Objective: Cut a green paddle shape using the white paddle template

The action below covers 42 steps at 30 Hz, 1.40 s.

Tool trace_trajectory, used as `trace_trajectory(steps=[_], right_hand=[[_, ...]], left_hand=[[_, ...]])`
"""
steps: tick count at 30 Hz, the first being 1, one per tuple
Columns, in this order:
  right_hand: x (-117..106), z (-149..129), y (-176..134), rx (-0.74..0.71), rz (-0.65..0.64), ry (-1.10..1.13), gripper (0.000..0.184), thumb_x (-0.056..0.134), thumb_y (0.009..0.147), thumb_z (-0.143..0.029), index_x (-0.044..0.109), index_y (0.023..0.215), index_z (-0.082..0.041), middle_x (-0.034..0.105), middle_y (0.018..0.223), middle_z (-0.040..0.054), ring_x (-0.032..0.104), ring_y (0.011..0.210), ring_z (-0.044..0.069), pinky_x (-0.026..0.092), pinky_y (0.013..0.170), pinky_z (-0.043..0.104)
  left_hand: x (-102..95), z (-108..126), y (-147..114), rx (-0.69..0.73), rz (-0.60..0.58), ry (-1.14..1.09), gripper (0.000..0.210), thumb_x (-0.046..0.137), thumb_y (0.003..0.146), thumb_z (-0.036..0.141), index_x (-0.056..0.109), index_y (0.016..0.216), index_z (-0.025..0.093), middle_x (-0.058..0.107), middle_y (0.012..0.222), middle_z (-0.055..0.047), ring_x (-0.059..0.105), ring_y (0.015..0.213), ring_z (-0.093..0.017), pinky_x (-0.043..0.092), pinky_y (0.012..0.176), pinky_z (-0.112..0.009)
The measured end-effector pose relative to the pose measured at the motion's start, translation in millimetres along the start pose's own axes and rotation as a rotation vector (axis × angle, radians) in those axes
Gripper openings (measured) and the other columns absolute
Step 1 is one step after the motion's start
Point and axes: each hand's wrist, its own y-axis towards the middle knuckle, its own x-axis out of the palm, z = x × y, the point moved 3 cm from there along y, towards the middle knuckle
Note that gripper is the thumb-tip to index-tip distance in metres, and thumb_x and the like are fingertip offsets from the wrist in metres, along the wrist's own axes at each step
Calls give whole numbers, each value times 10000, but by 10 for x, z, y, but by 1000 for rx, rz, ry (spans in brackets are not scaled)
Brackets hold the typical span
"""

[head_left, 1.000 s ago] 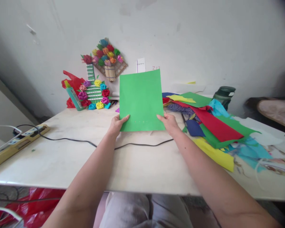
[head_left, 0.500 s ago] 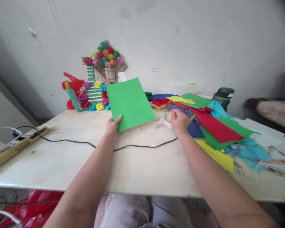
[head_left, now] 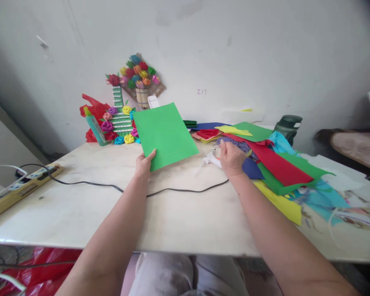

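My left hand (head_left: 144, 163) grips a green sheet of paper (head_left: 166, 135) at its lower left corner, thumb on the front face. The sheet is held up at a tilt above the table, with a faint dashed line of marks near its lower edge. Over on the right, my right hand (head_left: 232, 158) is closed in a loose fist; whatever it may hold is hidden. Just left of that hand lies a white glue gun (head_left: 211, 159) on the table. A heap of purple yarn (head_left: 240, 144) lies right behind the fingers.
Coloured sheets, including a red one (head_left: 283, 164) and a yellow one (head_left: 280, 201), lie heaped at right near a dark green bottle (head_left: 288, 127). A black cord (head_left: 185, 190) crosses the table (head_left: 197, 222) from a power strip (head_left: 27, 185). Paper-flower crafts (head_left: 123, 119) and a glue bottle (head_left: 95, 127) stand at back left.
The green sheet has shifted slightly left and tilted a little with my left hand. My right hand stays almost in the same place, still closed.
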Motion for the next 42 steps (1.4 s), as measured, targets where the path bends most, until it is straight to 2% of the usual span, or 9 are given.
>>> trace_trajectory(steps=[3, 6, 10, 16, 21, 27, 33, 37, 42], right_hand=[[-30, 78, 55, 98, -48, -35, 558, 156, 923, -394, 637, 892, -114, 633, 718, 140, 589, 708, 208, 376, 673, 302], [-8, 132, 87, 141, -267, -134, 590, 167, 905, -457, 656, 894, -127, 653, 791, 163, 610, 790, 245, 387, 714, 344], [110, 216, 77, 149, -599, -250, 547, 327, 816, -565, 660, 976, -161, 646, 987, 172, 587, 942, 300, 397, 768, 399], [259, 243, -6, 131, -870, -288, 559, 496, 709, -567, 626, 1066, -157, 607, 1107, 159, 567, 1001, 306, 417, 760, 375], [331, 146, -69, 41, -812, -291, 387, 465, 785, -367, 619, 1060, -142, 623, 1057, 162, 581, 976, 278, 423, 739, 339], [532, -42, -119, -47, -648, -213, 400, 388, 839, -366, 602, 1062, -112, 614, 1032, 160, 587, 932, 255, 427, 720, 313], [595, -189, -105, -27, -648, -102, 464, 361, 844, -481, 612, 1071, -163, 600, 1076, 130, 579, 941, 227, 418, 736, 288], [463, 56, 8, 68, -571, -80, 420, 327, 867, -423, 665, 944, -187, 646, 1003, 108, 588, 907, 216, 408, 722, 284], [260, 574, 153, 373, -375, -48, 408, 308, 879, -372, 664, 926, -179, 670, 927, 109, 598, 848, 207, 401, 693, 276]], left_hand=[[-17, 20, 17, 51, 17, -40, 343, 737, 595, 237, 635, 904, 131, 692, 872, -78, 656, 782, -196, 530, 763, -344], [-40, 41, 35, 79, 65, -63, 327, 735, 597, 235, 638, 893, 133, 689, 891, -83, 652, 813, -203, 527, 779, -351], [-52, 79, 40, 104, 133, -85, 281, 721, 612, 207, 644, 872, 133, 684, 902, -86, 653, 813, -203, 524, 795, -367], [-59, 105, 41, 137, 161, -142, 262, 716, 617, 190, 649, 865, 140, 681, 926, -81, 643, 858, -204, 521, 811, -360], [-58, 101, 57, 120, 175, -148, 264, 710, 621, 186, 646, 873, 138, 675, 961, -87, 633, 895, -209, 526, 801, -340], [-16, 130, 34, 106, 188, -168, 275, 704, 631, 168, 644, 897, 135, 665, 1006, -90, 625, 920, -213, 530, 797, -329], [85, 88, -23, 54, 149, -167, 252, 688, 646, 148, 641, 893, 128, 676, 945, -92, 644, 848, -206, 529, 788, -350], [126, 83, -51, 21, 128, -172, 209, 668, 669, 134, 640, 875, 117, 677, 887, -90, 653, 775, -183, 520, 796, -343], [73, 221, -40, -12, 198, -254, 154, 620, 725, 138, 625, 880, 134, 673, 887, -62, 638, 793, -150, 521, 731, -257]])
